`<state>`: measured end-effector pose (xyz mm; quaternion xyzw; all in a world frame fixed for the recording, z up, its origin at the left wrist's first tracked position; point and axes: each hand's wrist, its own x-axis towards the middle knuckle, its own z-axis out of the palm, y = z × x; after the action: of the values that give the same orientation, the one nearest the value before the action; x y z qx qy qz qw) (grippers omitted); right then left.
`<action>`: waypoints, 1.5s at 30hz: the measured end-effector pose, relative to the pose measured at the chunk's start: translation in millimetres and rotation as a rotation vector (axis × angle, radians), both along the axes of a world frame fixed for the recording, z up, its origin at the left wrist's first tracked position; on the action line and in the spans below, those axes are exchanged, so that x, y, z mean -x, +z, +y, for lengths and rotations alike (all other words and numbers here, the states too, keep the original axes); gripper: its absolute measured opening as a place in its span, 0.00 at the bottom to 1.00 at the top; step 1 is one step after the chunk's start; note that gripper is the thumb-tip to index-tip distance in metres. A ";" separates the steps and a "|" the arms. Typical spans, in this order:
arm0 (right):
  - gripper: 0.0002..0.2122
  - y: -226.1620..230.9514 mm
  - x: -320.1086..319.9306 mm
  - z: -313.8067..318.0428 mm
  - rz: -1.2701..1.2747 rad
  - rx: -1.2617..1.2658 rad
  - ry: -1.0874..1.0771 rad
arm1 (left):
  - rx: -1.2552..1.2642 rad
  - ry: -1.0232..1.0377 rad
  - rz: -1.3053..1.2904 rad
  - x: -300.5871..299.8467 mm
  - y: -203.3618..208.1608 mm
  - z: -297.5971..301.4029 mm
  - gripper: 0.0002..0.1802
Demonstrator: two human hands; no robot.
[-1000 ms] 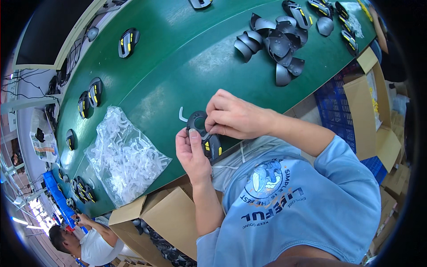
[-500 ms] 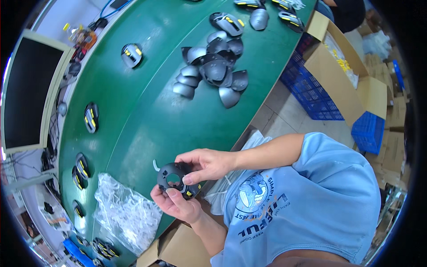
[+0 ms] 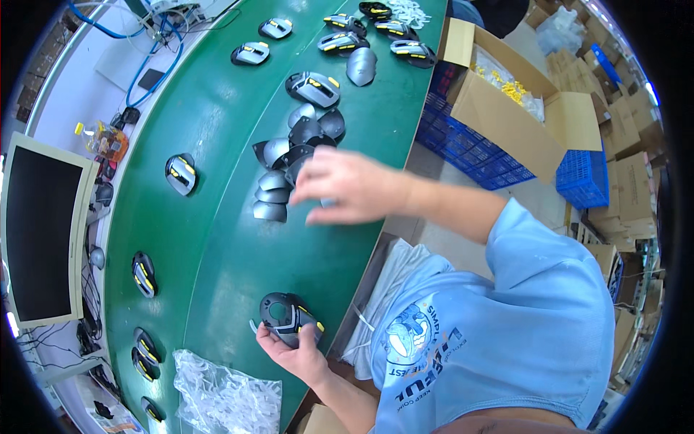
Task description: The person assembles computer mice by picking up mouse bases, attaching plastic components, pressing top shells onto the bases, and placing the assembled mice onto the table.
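Note:
My left hand (image 3: 300, 354) grips a dark computer mouse housing (image 3: 285, 307) with a round hole and yellow side parts. A pale, thin strip (image 3: 253, 326) sticks out beside its fingers. Farther out, my right hand (image 3: 343, 188) hangs over the near right side of a pile of curved grey and black mouse shells (image 3: 270, 195). Motion blurs it, but its fingers look apart and I see nothing held. A silver shell is partly hidden beneath it.
A clear bag of white pieces (image 3: 228, 394) lies at the near left. Several mouse bodies (image 3: 181, 174) are spread along the green table (image 3: 238, 253). A monitor (image 3: 43, 228) stands left; an open carton (image 3: 499, 116) sits over blue crates (image 3: 470, 155) at right.
My right hand has left the mouse housing and moved outward over the shell pile. My left hand now holds the housing alone. The view has shifted, so the table's contents appear lower.

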<state>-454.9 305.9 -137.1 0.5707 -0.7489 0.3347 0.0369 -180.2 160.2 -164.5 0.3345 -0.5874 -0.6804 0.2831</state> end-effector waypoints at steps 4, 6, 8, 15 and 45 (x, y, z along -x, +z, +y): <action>0.14 -0.2 46.6 -1.1 0.327 -0.362 -0.046 | 0.758 -0.169 -0.499 1.1 7.8 -13.7 0.45; 0.12 -1.0 44.1 -16.0 0.342 -0.366 -0.001 | 1.000 -0.189 -0.672 3.4 16.1 -14.5 0.41; 0.10 4.9 47.5 -22.9 0.375 -0.357 0.020 | 1.009 -0.205 -0.683 13.2 15.1 -16.0 0.40; 0.11 47.9 24.4 -27.8 -0.319 0.122 0.004 | 0.535 -0.099 -0.458 11.3 18.8 -27.4 0.39; 0.27 -13.0 -94.8 -65.8 -0.363 0.216 0.614 | -0.298 -0.270 0.108 -38.8 -2.6 -10.4 0.39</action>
<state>-360.2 240.1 -150.1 0.6930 -0.4975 0.5031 -0.1384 -141.4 149.8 -167.1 0.2537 -0.5038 -0.8085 0.1679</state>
